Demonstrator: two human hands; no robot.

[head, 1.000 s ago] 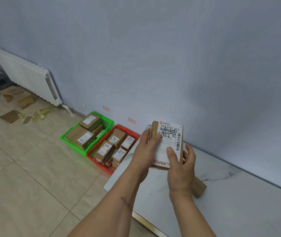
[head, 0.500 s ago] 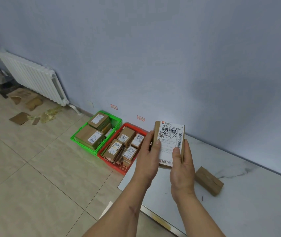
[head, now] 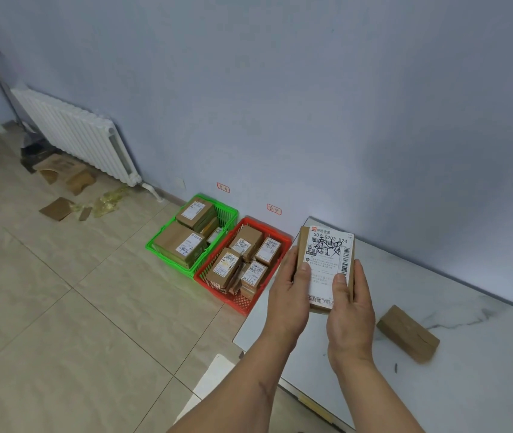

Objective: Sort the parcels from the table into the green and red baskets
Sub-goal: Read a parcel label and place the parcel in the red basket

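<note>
We count two baskets on the floor just left of the desk (head: 436,385): a green basket (head: 167,251) with at least three parcels and, touching it, a red basket (head: 249,303) with about five. Two more parcels are at the desk: a plain cardboard box (head: 407,333) lying on it, and a labelled parcel (head: 327,260) raised above its left end. Our left hand (head: 289,295) and right hand (head: 350,310) clasp that parcel from either side, thumbs pressed on its label.

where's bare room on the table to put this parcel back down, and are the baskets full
Bare patches on the white marble table: right of the plain brown cardboard box, and between it and the wall. The red plastic basket is crowded with small parcels. The green plastic basket is nearly covered by two larger parcels. Both hands hold the labelled cardboard parcel.
</note>
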